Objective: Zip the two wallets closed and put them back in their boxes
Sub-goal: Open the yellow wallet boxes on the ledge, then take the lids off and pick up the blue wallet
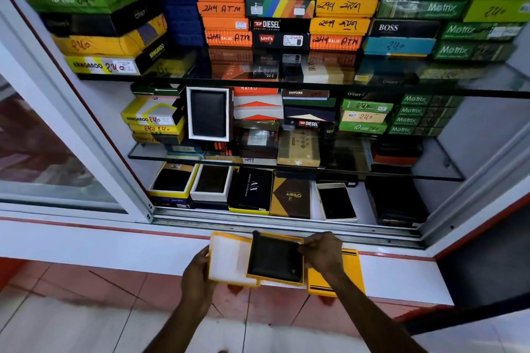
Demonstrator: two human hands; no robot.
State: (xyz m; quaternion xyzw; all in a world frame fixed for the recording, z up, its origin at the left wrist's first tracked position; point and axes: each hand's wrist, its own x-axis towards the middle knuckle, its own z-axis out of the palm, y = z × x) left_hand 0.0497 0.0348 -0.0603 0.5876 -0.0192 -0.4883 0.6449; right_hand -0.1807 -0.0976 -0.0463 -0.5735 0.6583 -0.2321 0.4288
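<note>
A dark wallet (274, 258) lies in an open yellow box (275, 282) on the white ledge below the display case. My right hand (321, 252) rests on the wallet's right edge, fingers pinched at its upper corner. My left hand (198, 269) grips the left side of a second yellow box (229, 259) with a white inside, which sits just left of the first and partly under it. A yellow lid with black stripes (348, 272) lies to the right, under my right forearm. I cannot see a second wallet near my hands.
The white ledge (401, 275) runs along the front of an open glass cabinet. Its glass shelves (286, 172) hold several stacked wallet boxes, some open with wallets showing. A sliding frame (86, 123) stands at the left. Red floor tiles (114, 284) lie below.
</note>
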